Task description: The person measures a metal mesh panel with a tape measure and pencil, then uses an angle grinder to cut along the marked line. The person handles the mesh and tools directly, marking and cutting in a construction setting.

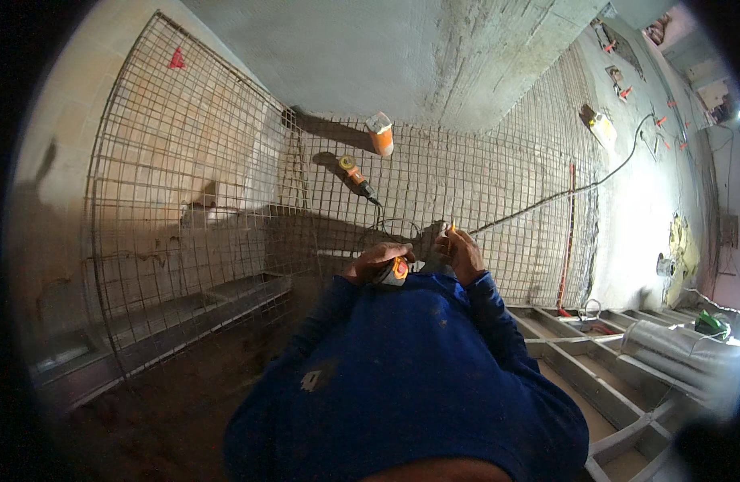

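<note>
My left hand (380, 259), in front of my chest, curls over a compact orange-and-yellow object (399, 269) with a pale body; its exact kind is not clear. Just to its right, my right hand (465, 255) is closed, with a thin yellow piece (453, 229) sticking up between its fingers. Beyond my hands, a corded orange power tool (354, 173) with a yellow round head lies on the wire mesh (466, 173). Past the tool stands an orange-and-white container (380, 135).
Another mesh panel (185, 136) rises on the left, with a red piece (177, 58) on it. A dark cable (563, 195) runs across to the right wall. Metal framing (595, 386) lies at lower right beside a silvery roll (667, 353). A concrete surface (370, 56) borders the far side.
</note>
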Tool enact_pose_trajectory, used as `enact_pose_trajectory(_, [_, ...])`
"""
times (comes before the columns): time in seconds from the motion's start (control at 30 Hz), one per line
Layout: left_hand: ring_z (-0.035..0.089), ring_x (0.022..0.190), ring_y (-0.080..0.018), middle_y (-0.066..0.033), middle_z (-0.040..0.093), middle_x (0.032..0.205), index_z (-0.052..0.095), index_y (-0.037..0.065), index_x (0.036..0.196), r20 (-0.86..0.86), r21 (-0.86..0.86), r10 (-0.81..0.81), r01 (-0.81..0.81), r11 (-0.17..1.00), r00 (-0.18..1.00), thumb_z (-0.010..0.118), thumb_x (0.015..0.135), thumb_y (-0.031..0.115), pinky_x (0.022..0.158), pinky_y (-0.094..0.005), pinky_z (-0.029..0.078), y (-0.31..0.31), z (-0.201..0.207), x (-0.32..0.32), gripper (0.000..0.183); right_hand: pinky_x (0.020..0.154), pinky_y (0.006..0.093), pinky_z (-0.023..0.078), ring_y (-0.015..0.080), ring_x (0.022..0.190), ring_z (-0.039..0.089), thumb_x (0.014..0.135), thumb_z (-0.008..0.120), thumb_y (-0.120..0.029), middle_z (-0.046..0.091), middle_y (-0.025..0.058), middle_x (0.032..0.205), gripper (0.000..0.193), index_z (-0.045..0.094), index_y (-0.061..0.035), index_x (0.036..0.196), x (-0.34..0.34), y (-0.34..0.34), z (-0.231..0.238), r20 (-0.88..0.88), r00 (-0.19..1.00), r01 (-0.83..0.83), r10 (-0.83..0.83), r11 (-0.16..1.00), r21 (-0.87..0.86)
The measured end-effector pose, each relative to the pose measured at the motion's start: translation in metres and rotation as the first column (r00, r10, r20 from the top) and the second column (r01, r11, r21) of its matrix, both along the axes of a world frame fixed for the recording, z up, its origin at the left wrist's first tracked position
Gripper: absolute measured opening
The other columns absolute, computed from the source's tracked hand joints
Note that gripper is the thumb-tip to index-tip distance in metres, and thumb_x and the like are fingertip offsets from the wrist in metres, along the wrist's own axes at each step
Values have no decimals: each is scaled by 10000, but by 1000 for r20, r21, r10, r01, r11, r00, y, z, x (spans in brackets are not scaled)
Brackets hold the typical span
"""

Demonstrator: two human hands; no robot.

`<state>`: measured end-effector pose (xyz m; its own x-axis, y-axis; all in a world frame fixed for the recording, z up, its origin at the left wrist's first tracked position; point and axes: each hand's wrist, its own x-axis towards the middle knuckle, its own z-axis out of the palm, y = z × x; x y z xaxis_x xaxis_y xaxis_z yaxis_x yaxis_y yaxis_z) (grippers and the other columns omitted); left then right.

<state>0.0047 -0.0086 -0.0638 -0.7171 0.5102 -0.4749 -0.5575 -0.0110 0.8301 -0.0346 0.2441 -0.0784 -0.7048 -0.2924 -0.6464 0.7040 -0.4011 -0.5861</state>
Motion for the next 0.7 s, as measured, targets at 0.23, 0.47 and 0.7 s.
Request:
enact_pose_trajectory(0.23, [637, 973, -199, -114, 671, 1070, 672, -22, 1103, -60, 71, 88, -83, 994, 994, 516, 1003, 440, 881, -320, 497, -4, -16, 8, 498, 759, 344, 517, 196, 947, 645, 989, 561, -378, 655, 72, 1039, 383, 581, -64, 1207, -11, 3, 21, -71, 985, -146, 160, 975, 170])
enact_pose_trajectory(0.47, [624, 1062, -212, -139, 650, 1184, 556, -31, 1329, -198, 470, 218, -103, 877, 956, 589, 950, 493, 950, -355, 481, -14, -52, 19, 647, 732, 330, 511, 142, 857, 621, 969, 611, -356, 615, 11, 904, 315, 606, -82, 1122, -17, 0, 8, -54, 982, -159, 181, 944, 289])
enact_pose_trajectory(0.7, [622, 1052, -223, -146, 661, 1151, 560, -4, 1331, -159, 516, 264, -148, 843, 951, 521, 969, 528, 938, -362, 471, -18, -45, 21, 645, 634, 273, 499, 151, 784, 626, 979, 595, -237, 608, 17, 905, 272, 566, -97, 1210, -13, 1, -3, -54, 986, -142, 155, 970, 196])
